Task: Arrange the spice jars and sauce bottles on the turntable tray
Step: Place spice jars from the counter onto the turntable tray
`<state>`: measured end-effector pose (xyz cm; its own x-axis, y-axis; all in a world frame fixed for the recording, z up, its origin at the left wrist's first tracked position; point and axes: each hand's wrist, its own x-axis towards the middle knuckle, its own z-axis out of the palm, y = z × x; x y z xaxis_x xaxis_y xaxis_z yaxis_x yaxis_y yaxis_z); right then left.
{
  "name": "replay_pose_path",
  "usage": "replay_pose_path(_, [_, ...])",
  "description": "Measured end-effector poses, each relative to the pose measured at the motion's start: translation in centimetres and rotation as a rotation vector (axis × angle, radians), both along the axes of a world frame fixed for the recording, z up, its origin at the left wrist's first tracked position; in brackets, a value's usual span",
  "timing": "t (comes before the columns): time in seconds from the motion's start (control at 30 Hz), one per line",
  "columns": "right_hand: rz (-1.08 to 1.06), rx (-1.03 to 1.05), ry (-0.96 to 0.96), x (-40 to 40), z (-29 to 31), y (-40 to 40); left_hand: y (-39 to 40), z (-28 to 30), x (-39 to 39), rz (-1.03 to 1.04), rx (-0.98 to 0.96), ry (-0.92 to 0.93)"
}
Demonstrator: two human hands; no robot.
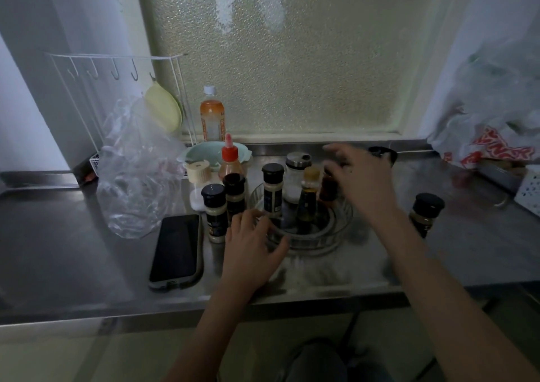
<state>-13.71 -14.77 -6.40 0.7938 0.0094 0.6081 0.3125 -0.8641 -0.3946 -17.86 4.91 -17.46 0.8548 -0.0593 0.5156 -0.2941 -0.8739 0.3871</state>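
Observation:
A clear round turntable tray [330,235] sits mid-counter. On it stand a black-capped spice jar [273,188], a steel-lidded glass jar [295,177], a dark sauce bottle with a tan cap [309,197] and a reddish-brown jar [328,187]. My right hand [358,181] is at that reddish jar, fingers curled around its top. My left hand [252,244] rests on the tray's front-left rim. Left of the tray stand two black-capped jars [214,209] [234,191], a white-capped jar [198,183] and a red-topped sauce bottle [230,159]. Another black-capped jar [425,212] stands to the right.
A phone [176,250] lies at the left front beside a crumpled clear bag [137,171]. Behind are a pale green bowl [201,152], an orange drink bottle [212,115] and a white wire rack [117,69]. Plastic bags [493,130] and a white basket [530,190] fill the right side.

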Motion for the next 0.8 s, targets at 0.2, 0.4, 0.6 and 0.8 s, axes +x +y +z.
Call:
replay_pose_path(0.2, [-0.367, -0.039, 0.186, -4.7, -0.3, -8.1, 0.4, 1.2, -0.5, 0.205, -0.319, -0.305])
replay_pose_path(0.4, [-0.313, 0.131, 0.266, -4.2, -4.6, -9.4, 1.6, 1.5, -0.2, 0.449, -0.735, -0.2])
replay_pose_path(0.6, [-0.168, 0.201, -0.055, -4.2, -1.9, -6.9, 2.3, 1.0, 1.0, 0.428, -0.725, -0.067])
replay_pose_path(0.8, [0.08, 0.184, -0.071, -1.2, -0.4, -1.1, 2.5, 0.7, 1.2, 0.419, -0.712, -0.061])
